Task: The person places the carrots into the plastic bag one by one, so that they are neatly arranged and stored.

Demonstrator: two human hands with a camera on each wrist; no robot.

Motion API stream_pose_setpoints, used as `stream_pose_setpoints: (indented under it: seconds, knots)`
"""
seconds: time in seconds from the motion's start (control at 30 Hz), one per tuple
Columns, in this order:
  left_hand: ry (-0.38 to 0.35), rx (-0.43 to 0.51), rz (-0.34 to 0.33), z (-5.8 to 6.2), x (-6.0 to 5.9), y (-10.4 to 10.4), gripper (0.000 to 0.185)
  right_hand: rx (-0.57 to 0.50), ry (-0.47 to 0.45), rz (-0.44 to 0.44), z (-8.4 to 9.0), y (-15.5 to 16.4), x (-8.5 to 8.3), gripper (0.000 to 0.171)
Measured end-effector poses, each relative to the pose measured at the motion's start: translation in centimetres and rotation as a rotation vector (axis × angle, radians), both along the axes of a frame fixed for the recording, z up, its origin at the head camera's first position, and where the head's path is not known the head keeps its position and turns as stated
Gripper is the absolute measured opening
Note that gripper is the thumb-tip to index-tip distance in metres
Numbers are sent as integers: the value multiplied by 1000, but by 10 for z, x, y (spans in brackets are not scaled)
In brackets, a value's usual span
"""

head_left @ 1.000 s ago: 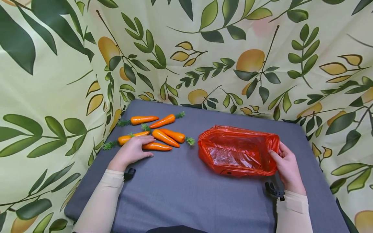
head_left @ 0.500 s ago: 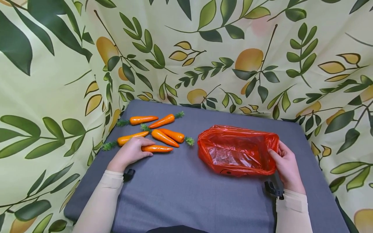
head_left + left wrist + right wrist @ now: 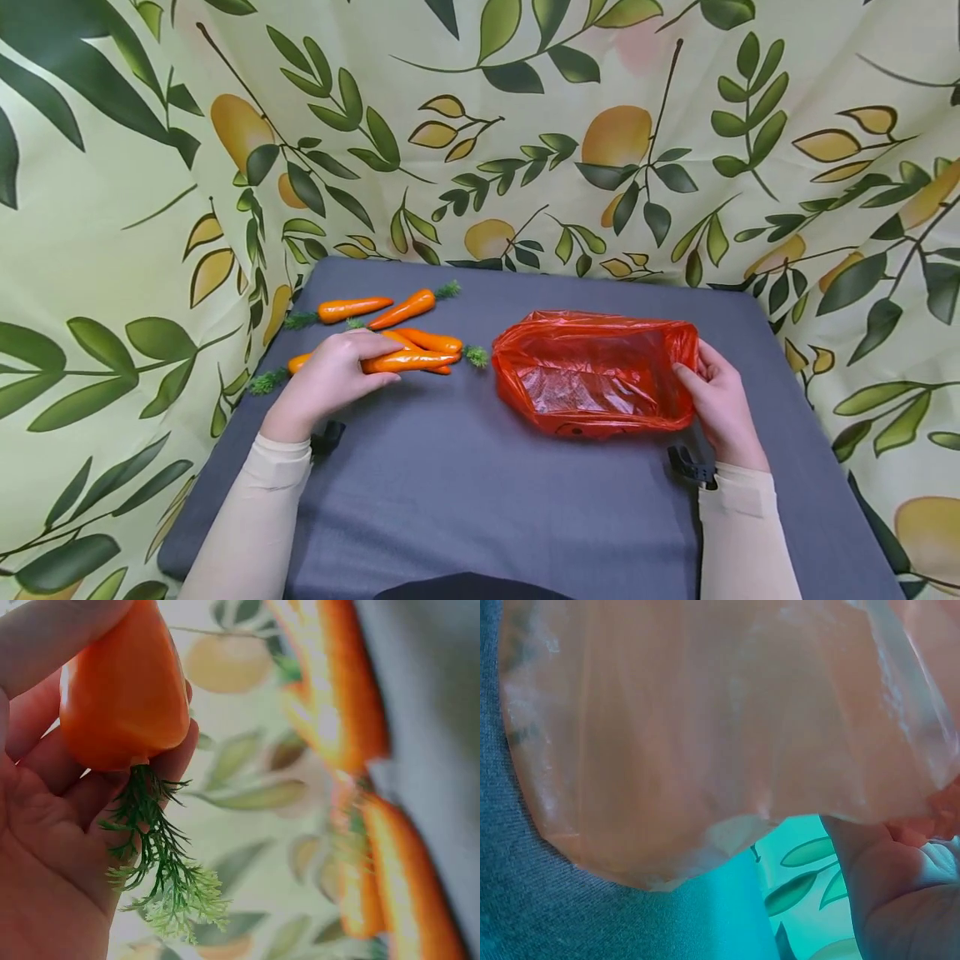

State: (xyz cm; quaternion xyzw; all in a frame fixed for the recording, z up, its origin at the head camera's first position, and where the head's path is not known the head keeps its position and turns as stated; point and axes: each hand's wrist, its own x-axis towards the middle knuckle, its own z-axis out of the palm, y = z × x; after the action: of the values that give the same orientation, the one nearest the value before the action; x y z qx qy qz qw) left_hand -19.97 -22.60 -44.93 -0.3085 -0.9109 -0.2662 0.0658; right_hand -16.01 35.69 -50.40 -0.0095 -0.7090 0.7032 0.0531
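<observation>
Between thumb and fingers, my left hand (image 3: 327,379) grips an orange carrot (image 3: 408,361) by its thick end, the tip pointing right. In the left wrist view the held carrot (image 3: 127,690) shows its feathery green top (image 3: 169,862) hanging by the palm. Other carrots lie behind and under it in the head view, one partly covered by the hand. My right hand (image 3: 722,404) pinches the right rim of a red plastic bag (image 3: 592,375), whose wide mouth faces up. The bag's side (image 3: 667,750) fills much of the right wrist view.
Two carrots lie farther back, one pointing right (image 3: 354,309) and one slanted (image 3: 405,308). Another carrot (image 3: 427,340) has its green top near the bag's left side. The grey table (image 3: 480,500) meets a leaf-patterned cloth (image 3: 525,192) at the back and sides.
My left hand has lifted the carrot from the table, so it now overlaps the carrots behind it. My right hand still holds the bag's rim. The head view has shifted slightly.
</observation>
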Motion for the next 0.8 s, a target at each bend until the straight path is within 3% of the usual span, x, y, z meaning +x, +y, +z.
stream_pose_setpoints:
  seconds: [0.17,0.3,0.57,0.8]
  knots:
    - [53,31,-90,31,-7,28,41,5,21,2,9,-3,-7,54]
    - [118,65,-156,45,-13,56,46,15,20,-1,10,-2,-6,60]
    - [177,89,-297,53,-20,112,43,38,-1,7,1,0,4,68]
    - [199,105,-330,56,-29,153,44,35,-9,3,5,-1,5,68]
